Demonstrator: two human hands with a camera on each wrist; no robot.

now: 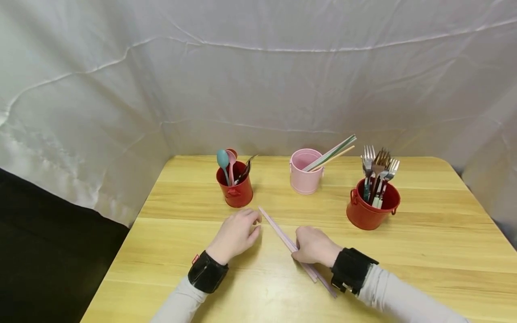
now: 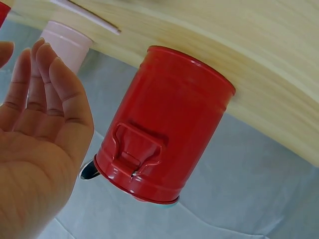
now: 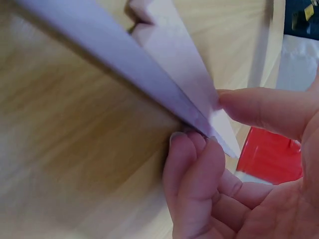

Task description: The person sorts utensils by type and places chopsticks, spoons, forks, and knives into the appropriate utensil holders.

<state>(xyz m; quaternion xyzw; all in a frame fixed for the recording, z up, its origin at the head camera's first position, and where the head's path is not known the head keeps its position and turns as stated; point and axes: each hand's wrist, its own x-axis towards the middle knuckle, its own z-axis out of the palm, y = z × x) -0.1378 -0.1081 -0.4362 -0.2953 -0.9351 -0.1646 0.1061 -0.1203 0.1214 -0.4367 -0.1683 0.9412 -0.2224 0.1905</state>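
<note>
Several lilac-pink chopsticks (image 1: 278,230) lie slantwise on the table between the hands. My right hand (image 1: 317,246) pinches them near their lower part between thumb and fingers; in the right wrist view the thumb presses one side of the chopsticks (image 3: 127,59) and curled fingertips meet the other. My left hand (image 1: 236,233) hovers by the chopsticks' far ends with nothing in it, and its fingers are loosely bent in the left wrist view. Just beyond it stands a small red bucket (image 1: 238,196) with spoons (image 1: 223,161), upright on the table.
Toward the back stands a pink bucket (image 1: 305,180) with chopsticks (image 1: 335,153) leaning out to the right. A second red bucket (image 1: 365,216) on the right holds several forks (image 1: 378,167). A pale curtain (image 1: 258,89) hangs behind the wooden table (image 1: 436,233).
</note>
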